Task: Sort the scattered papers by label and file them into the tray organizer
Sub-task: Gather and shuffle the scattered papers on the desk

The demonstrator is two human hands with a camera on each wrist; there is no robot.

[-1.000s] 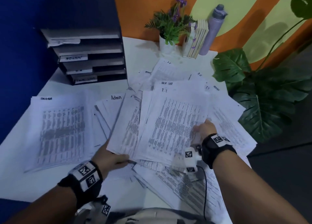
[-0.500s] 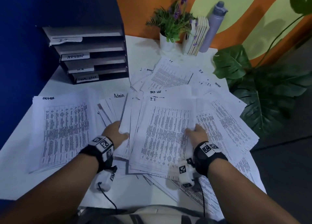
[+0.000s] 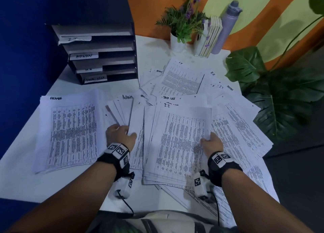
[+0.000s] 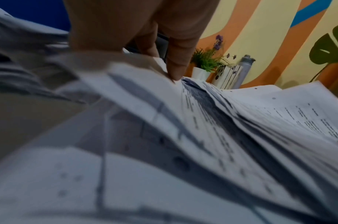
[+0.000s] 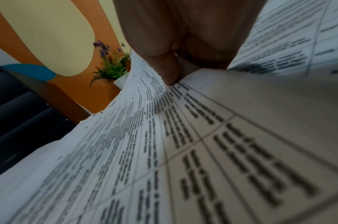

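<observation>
While the tray organizer [image 3: 98, 55] stands far left by the sorted Admin pile [image 3: 70, 131], the left hand [image 3: 121, 136] pinches the I.T. stack [image 3: 177, 145] (mid-table) and the right hand [image 3: 211, 145] grips its other edge.

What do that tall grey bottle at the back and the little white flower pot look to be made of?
The bottle: matte lavender-grey, no glare, probably plastic or coated metal; I can't tell which. The flower pot: plain white with a smooth, even surface, likely ceramic, possibly plastic.

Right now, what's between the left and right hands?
Head view: the central paper stack, overlapping printed sheets. Left hand holds its left edge, right hand pinches its right edge.
</observation>
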